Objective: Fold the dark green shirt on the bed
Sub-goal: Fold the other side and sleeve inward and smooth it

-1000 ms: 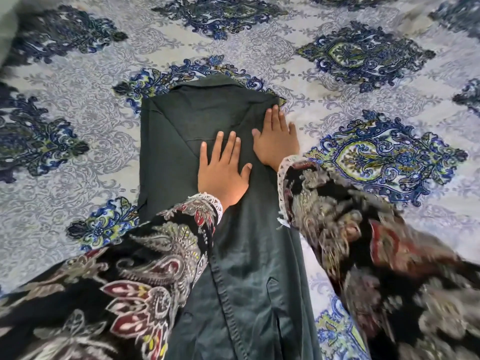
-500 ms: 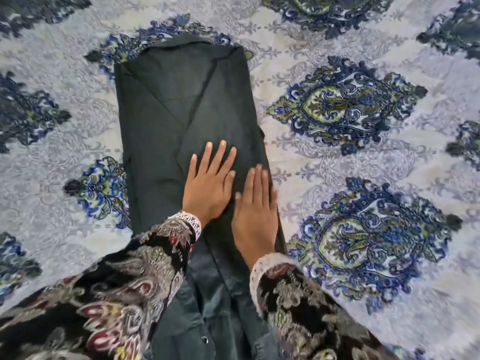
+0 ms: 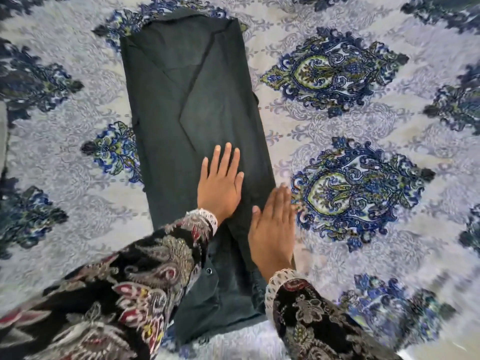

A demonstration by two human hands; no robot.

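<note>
Smoothing step: your left hand (image 3: pixel 219 189) and right hand (image 3: pixel 272 229), both flat, press shirt (image 3: pixel 187 100) on bed (image 3: pixel 337 131). Next: fold lengthwise strip crosswise.

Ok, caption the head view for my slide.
Both hands, left hand and right hand, press flat on the dark green shirt, folded lengthwise on the patterned bedspread.

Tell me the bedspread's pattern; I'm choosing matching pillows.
Pale lilac-grey bedspread with large ornate blue-and-green medallions, seen in the head view.

Single head view, looking steeply down, close over bed (image 3: pixel 363 42).
</note>
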